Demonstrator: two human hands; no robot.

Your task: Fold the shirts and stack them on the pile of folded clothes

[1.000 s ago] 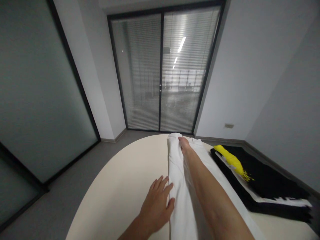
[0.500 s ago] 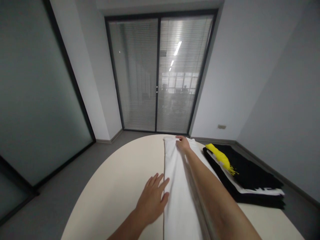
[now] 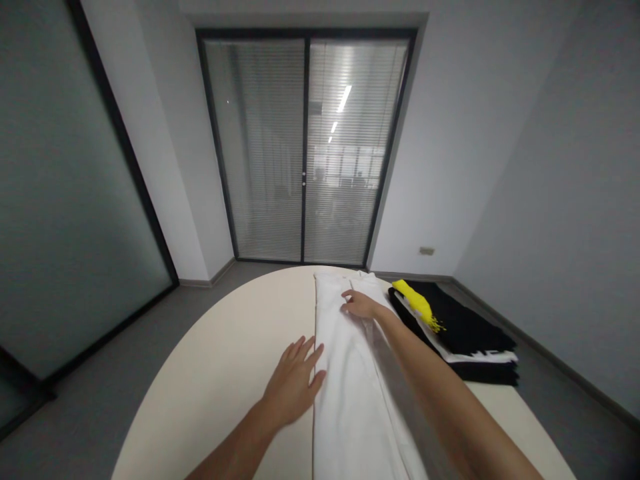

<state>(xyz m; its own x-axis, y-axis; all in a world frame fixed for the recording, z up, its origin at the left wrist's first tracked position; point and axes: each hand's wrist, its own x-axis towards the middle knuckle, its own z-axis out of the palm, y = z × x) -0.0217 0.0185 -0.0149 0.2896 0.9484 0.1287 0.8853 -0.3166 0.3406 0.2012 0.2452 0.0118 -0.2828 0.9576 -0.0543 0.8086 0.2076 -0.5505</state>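
Observation:
A long strip of folded white cloth [image 3: 340, 387] runs from the near side of the table to its far edge, with soft creases and a lengthwise fold line on its right part. My left hand [image 3: 293, 387] lies with fingers spread, its fingertips and thumb on the cloth's left edge and the palm over the bare tabletop. Farther away, my right hand [image 3: 361, 305] rests on the upper part of the cloth. Its fingers and thumb point left with a small gap between them. My right forearm hides some of the cloth's right side.
The round cream table [image 3: 225, 373] has a curved far edge. At its right lies a stack of dark folded cloth [image 3: 463, 327] with a white layer in it, and a yellow fringed cloth [image 3: 417, 303] on top. Beyond are a glazed door with blinds [image 3: 305, 153] and walls.
My right hand has come back from the cloth's far end towards me. The cloth's right part lies flatter and wider. My left hand stays at the left edge; the view has shifted slightly.

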